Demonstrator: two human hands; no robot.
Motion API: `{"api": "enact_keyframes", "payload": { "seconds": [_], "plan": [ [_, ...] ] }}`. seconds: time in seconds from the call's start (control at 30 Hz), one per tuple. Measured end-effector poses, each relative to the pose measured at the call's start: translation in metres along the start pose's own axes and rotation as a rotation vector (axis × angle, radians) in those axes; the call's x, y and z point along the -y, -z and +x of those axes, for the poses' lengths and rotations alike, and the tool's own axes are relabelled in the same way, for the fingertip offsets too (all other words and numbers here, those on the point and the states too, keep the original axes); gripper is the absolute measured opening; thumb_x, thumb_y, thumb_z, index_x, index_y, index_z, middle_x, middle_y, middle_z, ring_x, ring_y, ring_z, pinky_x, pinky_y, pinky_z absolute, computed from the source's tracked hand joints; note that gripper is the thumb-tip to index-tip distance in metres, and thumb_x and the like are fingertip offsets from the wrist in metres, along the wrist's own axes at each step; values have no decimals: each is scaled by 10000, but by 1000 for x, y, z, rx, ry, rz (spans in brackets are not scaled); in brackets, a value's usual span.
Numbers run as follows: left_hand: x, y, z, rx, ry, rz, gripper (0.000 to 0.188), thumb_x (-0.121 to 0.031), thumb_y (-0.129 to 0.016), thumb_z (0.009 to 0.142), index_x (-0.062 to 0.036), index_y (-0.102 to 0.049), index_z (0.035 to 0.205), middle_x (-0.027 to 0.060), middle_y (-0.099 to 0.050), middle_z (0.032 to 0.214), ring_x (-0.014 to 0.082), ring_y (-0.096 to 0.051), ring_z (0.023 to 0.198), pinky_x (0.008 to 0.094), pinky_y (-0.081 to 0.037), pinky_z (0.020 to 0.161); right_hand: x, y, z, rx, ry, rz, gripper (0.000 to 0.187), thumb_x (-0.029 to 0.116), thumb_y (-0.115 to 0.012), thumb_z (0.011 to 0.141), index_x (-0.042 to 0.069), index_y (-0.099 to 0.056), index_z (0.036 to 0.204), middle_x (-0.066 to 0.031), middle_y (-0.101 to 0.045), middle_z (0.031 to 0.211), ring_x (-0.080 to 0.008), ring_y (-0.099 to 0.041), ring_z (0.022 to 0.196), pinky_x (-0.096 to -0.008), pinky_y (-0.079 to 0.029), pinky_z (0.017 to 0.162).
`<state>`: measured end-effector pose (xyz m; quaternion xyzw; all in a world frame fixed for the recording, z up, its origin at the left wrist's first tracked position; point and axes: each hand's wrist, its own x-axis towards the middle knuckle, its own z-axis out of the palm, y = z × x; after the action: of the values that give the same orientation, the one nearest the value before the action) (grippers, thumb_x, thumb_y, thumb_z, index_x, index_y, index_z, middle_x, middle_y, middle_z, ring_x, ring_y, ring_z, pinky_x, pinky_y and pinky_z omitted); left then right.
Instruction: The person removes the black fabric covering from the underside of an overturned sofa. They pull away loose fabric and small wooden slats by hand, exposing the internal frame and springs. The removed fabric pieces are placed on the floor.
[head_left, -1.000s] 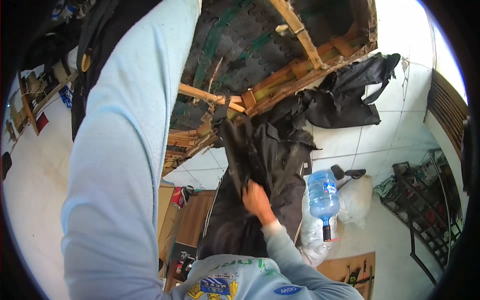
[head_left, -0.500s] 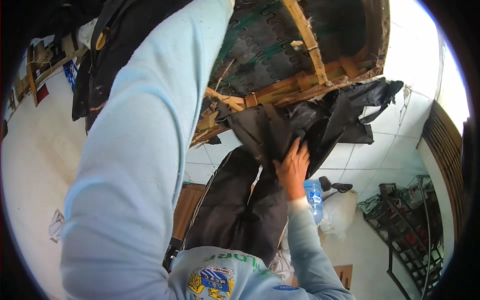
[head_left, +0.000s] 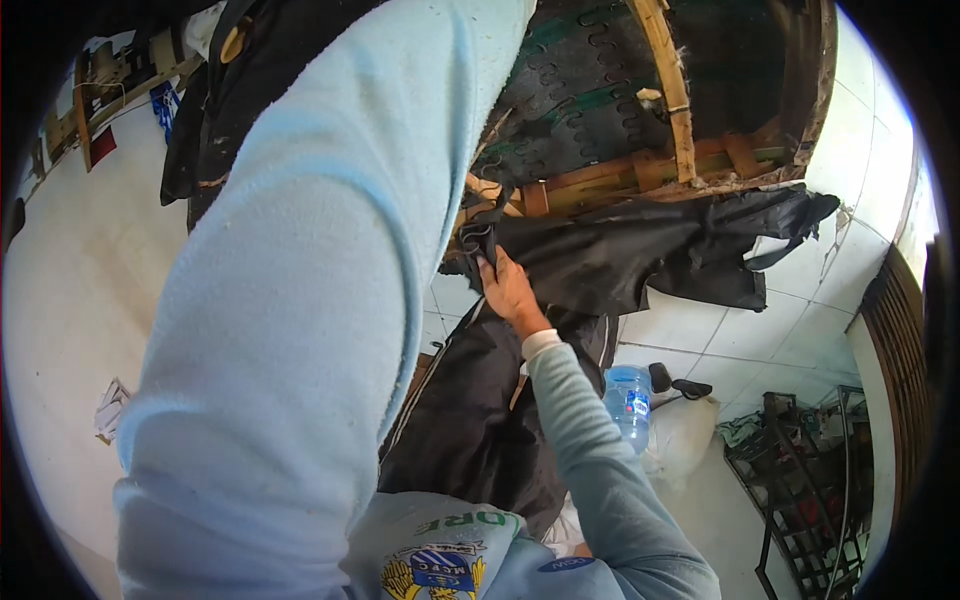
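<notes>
My right hand [head_left: 511, 293] pinches the left end of a sheet of black fabric [head_left: 620, 250], thumb and fingers close together at its bunched edge. The fabric hangs along the lower rail of an upturned wooden seat frame [head_left: 725, 158]. Inside the frame, wavy metal springs [head_left: 560, 70] show against dark backing, and a light wooden slat [head_left: 665, 85] crosses it. My left arm [head_left: 290, 290], in a light blue sleeve, reaches up past the frame's left side. Its hand lies beyond the top edge, out of sight.
A blue plastic water jug [head_left: 628, 405] and a pale sack [head_left: 680, 435] stand on the tiled floor [head_left: 740, 330] beside my legs. A dark metal rack [head_left: 810, 480] is at the lower right. Black cloth items [head_left: 260, 90] are at the upper left, beside a pale wall [head_left: 80, 290].
My right hand has moved left along the black fabric to its end, and the fabric now lies stretched flatter along the rail. The view has shifted slightly; the left arm stays raised.
</notes>
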<state>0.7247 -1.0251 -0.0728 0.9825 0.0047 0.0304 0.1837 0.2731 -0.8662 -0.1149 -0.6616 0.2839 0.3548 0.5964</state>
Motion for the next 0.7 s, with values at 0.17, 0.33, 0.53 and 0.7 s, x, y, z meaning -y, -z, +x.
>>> {"api": "enact_keyframes", "payload": {
  "seconds": [0.17, 0.33, 0.53, 0.7],
  "plan": [
    [3, -1, 3, -74, 12, 8, 574, -444, -406, 1072, -20, -789, 1033, 218, -774, 1091, 419, -738, 1023, 527, -584, 897, 93, 43, -57, -180, -137, 61, 370, 360, -510, 1075, 7, -619, 1057, -333, -712, 908, -562, -673, 899, -611, -548, 797],
    [0, -11, 1, -122, -21, 38, 555, -439, -429, 1063, -17, -785, 1005, 215, -778, 1054, 419, -746, 981, 528, -590, 867, 191, 44, -192, -259, 60, 404, 201, 193, -622, 1022, 48, -531, 917, -300, -616, 702, -559, -618, 709, -610, -490, 617],
    [0, -8, 1, -107, -12, 42, 555, -439, -430, 1065, -14, -778, 986, 209, -773, 1055, 414, -740, 990, 530, -583, 873, 102, 59, -125, -315, 63, 51, 256, 249, -601, 1058, 48, -512, 926, -270, -642, 715, -523, -642, 707, -578, -492, 614],
    [-2, 0, -3, -61, -30, 5, 561, -485, -432, 1075, -32, -764, 1075, 200, -754, 1137, 411, -720, 1044, 526, -564, 915, 74, 70, -94, -294, 59, 12, 276, 275, -588, 1066, 40, -511, 944, -278, -660, 744, -526, -655, 741, -586, -503, 634]
  ]
}}
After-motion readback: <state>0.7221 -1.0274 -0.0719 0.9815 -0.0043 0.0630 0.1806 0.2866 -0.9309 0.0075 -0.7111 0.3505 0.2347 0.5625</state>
